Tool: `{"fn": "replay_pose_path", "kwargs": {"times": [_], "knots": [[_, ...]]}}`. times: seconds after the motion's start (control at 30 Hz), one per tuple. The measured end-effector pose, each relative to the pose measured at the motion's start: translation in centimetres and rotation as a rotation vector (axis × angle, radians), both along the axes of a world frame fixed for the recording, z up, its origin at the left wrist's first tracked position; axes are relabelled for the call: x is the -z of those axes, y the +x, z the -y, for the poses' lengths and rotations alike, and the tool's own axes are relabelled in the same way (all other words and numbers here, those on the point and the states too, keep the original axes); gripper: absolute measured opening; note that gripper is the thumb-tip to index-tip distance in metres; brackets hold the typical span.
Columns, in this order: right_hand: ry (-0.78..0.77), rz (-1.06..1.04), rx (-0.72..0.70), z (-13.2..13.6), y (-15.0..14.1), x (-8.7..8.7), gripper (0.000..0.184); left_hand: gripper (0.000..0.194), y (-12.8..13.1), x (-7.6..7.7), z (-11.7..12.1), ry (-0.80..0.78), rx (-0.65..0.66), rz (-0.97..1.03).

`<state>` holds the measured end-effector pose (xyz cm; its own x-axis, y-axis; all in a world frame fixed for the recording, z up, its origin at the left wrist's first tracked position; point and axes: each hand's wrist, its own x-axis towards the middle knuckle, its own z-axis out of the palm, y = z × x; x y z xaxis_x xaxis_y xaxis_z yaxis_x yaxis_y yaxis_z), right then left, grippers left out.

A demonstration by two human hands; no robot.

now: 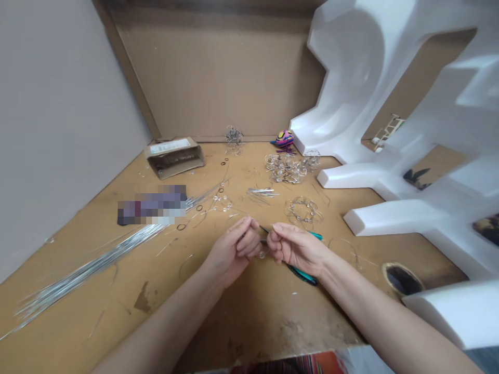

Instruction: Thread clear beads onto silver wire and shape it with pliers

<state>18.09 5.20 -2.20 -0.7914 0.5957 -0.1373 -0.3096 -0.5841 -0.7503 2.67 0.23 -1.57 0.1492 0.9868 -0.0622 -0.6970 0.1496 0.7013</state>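
The right hand [298, 249] clenches teal-handled pliers [306, 274], their tip reaching to the left hand [234, 252], which is curled shut, anything it pinches hidden. Just beyond the grip sits a wire-and-bead ball [304, 212]; farther left lie straight wire rods [89, 265].

A pale grey wall [58, 130] is rising along the left side and meeting a brown cardboard panel [218, 78] standing across the back. Large white moulded foam packing [362, 88] is towering along the right, its stepped arms reaching over the table [257, 327]. The table's tan surface is showing scuffs, scratches and a dark, scorched-looking round patch [403, 279] near the foam. Soft, even light is falling across the whole corner.
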Motion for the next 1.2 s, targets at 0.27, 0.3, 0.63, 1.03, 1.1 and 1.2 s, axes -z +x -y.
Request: {"fn": "replay_pose_path", "kwargs": {"times": [0.27, 0.3, 0.63, 1.03, 1.1, 1.2], "knots": [[0.062, 0.054, 0.147, -0.4, 0.0, 0.4, 0.023, 0.025, -0.1, 0.0, -0.1, -0.025, 0.017, -0.037], [0.063, 0.029, 0.174, -0.6, -0.1, 0.4, 0.022, 0.023, 0.0, 0.0, -0.2, -0.028, -0.018, -0.063], [0.062, -0.025, 0.164, -1.1, 0.3, 0.0, 0.022, 0.025, -0.2, 0.7, -0.1, -0.086, -0.150, -0.396], [0.166, 0.034, 0.150, -0.8, -0.1, 0.7, 0.021, 0.024, -0.2, 0.3, 0.1, 0.032, -0.170, -0.469], [0.159, -0.010, 0.192, -0.9, 0.0, 0.4, 0.021, 0.028, -0.3, 0.4, 0.0, 0.021, -0.177, -0.453], [0.147, -0.074, 0.219, -1.0, 0.2, 0.0, 0.021, 0.031, -0.2, 0.6, -0.1, 0.008, -0.107, -0.488]]}}
